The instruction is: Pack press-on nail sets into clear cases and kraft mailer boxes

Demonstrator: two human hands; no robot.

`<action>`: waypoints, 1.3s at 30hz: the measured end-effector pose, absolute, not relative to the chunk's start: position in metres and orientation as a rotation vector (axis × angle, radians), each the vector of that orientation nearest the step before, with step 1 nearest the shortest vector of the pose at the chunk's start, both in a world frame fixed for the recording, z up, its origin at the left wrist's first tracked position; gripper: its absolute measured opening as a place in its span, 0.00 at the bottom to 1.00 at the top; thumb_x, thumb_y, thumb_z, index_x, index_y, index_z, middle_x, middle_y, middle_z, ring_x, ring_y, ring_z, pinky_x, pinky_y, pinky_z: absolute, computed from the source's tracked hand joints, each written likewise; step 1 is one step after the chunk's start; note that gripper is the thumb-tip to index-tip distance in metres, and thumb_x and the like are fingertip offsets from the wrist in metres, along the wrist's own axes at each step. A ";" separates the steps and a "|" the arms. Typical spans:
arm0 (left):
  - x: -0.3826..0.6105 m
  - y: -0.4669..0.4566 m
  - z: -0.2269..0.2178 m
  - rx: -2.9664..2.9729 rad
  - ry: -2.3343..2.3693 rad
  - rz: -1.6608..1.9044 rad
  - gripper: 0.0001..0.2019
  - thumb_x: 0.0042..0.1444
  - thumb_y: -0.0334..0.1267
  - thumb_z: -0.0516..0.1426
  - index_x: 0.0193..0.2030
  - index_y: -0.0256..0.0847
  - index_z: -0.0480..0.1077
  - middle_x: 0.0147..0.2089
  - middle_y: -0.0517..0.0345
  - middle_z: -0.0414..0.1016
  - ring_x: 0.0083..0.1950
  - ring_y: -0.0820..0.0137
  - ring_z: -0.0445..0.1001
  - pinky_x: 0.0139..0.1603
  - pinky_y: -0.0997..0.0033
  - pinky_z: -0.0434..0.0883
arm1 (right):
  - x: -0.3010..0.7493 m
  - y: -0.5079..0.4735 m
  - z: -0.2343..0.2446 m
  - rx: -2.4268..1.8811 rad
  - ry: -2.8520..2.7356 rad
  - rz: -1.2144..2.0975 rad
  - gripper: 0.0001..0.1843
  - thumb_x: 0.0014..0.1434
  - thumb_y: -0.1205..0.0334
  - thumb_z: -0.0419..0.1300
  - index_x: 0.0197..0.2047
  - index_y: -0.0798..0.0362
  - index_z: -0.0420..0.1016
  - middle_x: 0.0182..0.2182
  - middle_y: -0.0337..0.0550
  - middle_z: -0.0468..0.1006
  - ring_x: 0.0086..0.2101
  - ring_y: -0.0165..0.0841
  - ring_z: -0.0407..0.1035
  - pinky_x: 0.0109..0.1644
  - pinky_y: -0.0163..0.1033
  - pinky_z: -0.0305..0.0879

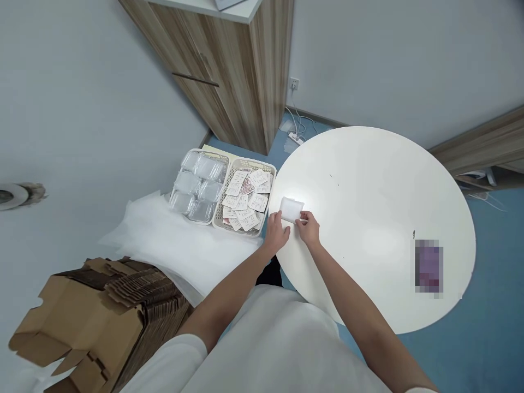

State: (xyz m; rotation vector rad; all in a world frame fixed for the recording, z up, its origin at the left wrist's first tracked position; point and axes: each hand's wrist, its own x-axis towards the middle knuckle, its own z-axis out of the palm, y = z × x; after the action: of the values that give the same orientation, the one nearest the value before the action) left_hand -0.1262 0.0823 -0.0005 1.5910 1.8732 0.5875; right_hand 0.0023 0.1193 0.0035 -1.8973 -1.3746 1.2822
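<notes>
A small white packet lies at the left edge of a round white table. My left hand pinches its near left corner. At the packet's near right corner my right hand is closed on it too. Just left of the table stands a white basket filled with several printed cards. Beside that sits another white basket holding several clear plastic pouches.
Flattened cardboard boxes are stacked at the lower left on white sheeting. A wooden cabinet stands behind the baskets. A power strip with cables lies on the blue floor. A blurred dark object rests on the table's right side.
</notes>
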 end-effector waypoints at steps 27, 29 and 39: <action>-0.117 0.004 0.026 1.384 1.781 0.721 0.16 0.52 0.39 0.50 0.49 0.42 0.60 0.49 0.52 0.61 0.50 0.66 0.63 0.48 0.64 0.65 | 0.088 0.031 0.006 -1.753 -1.464 1.408 0.24 0.48 0.56 0.53 0.49 0.52 0.60 0.41 0.45 0.69 0.27 0.29 0.65 0.37 0.41 0.64; -0.113 -0.022 0.031 1.336 1.775 0.676 0.15 0.53 0.41 0.49 0.47 0.41 0.62 0.47 0.53 0.65 0.46 0.67 0.66 0.45 0.65 0.66 | 0.099 0.018 0.004 -1.700 -1.485 1.467 0.22 0.48 0.56 0.53 0.48 0.52 0.62 0.39 0.44 0.70 0.26 0.28 0.65 0.36 0.41 0.64; -0.113 -0.132 0.067 1.112 1.898 0.408 0.23 0.49 0.51 0.51 0.51 0.42 0.62 0.49 0.50 0.68 0.46 0.61 0.69 0.44 0.63 0.66 | 0.068 -0.005 0.004 -1.303 -1.838 1.814 0.16 0.49 0.52 0.51 0.38 0.53 0.68 0.23 0.38 0.70 0.25 0.31 0.65 0.32 0.38 0.63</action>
State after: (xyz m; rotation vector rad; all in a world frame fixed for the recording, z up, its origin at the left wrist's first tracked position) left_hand -0.1129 -0.1317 0.0674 1.1116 1.8976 0.4075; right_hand 0.0678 -0.0051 0.0035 -1.3031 -1.8376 1.8140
